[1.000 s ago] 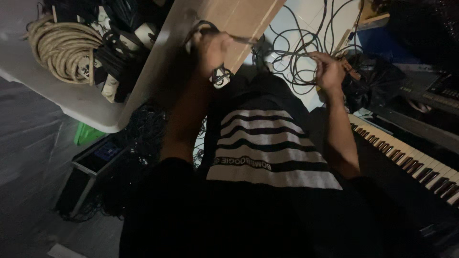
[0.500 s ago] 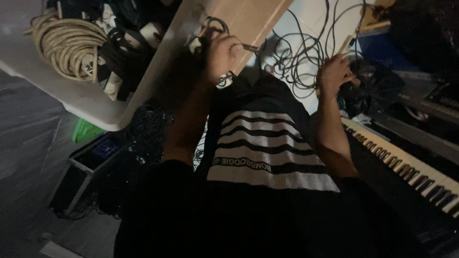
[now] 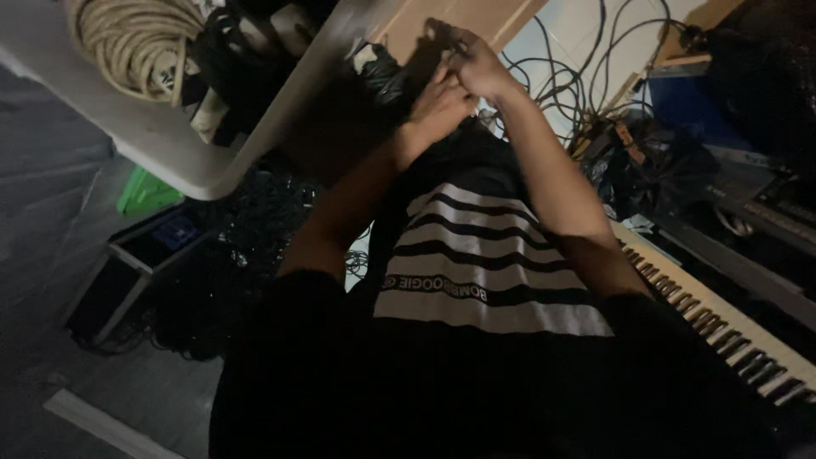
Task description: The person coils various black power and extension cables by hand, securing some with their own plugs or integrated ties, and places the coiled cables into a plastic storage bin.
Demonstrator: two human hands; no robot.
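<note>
Black cable (image 3: 442,30) runs from the far table edge (image 3: 280,127) into both hands, right hand (image 3: 476,64) pinching it just beyond the left hand (image 3: 438,106), whose grip cannot be told.

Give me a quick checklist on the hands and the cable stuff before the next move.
1. Both hands together: ok, left hand and right hand meet at the table edge.
2. Grip on a dark cable: cannot tell, too dim.
3. Coiled rope on the table, apart from the hands: ok.
4. Loose cables tangled on the floor beyond the hands: not ok.
5. Keyboard apart from the hands: ok.
</note>
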